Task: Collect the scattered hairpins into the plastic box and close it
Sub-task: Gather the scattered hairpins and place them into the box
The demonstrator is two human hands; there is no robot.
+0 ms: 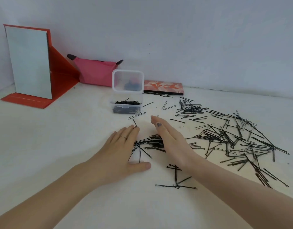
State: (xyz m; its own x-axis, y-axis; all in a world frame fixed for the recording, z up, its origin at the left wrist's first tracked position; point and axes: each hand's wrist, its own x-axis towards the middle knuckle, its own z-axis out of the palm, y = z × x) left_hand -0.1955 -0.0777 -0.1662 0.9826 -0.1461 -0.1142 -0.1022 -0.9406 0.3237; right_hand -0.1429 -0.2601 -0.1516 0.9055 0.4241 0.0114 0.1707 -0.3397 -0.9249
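1. Black hairpins (228,138) are lying scattered over the white counter (60,138), most of them spreading in a wide mess to the right of the hands, with a few loose ones near the front edge of the view.
2. A small bunch of hairpins (150,142) is sitting between the two hands.
3. The left hand (119,149) is resting flat on the counter with its fingers straight and its thumb stretched out to the right; it is gripping nothing, and a ring is showing on one finger.
4. The right hand (169,138) is standing on its edge, fingers straight and together, with its palm facing the bunch and touching it; it is holding nothing either.
5. The clear plastic box (127,106) is standing just beyond the hands, its lid (128,80) hinged up and open, and a layer of hairpins is already lying inside.
6. A red folding mirror (29,63) is standing at the back left, a pink pouch (96,71) is sitting beside it against the wall, and a flat patterned orange case (164,87) is lying just right of the box.
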